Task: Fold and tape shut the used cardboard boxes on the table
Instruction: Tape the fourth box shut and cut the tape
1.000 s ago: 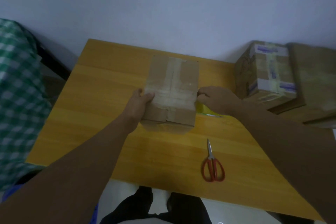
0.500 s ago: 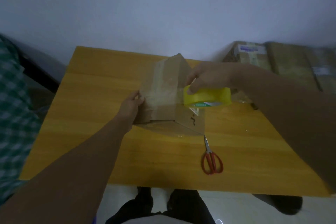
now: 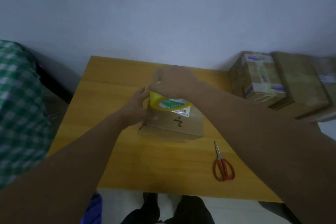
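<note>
Yellow tape roll (image 3: pixel 164 104), one, gripped by right hand (image 3: pixel 174 82) over one cardboard box (image 3: pixel 174 123); left hand (image 3: pixel 138 103) grip unclear.

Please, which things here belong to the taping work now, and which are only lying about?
In the job: cardboard box; yellow tape roll, held by the right hand; left hand at the box's left side; scissors, untouched, likely for cutting.
Lying about: stacked boxes at the right, already taped; green checked cloth at the left.

box (image 3: pixel 179 125) turned marked face up; right hand (image 3: pixel 175 82) brought tape roll (image 3: pixel 157 102) over it.
</note>
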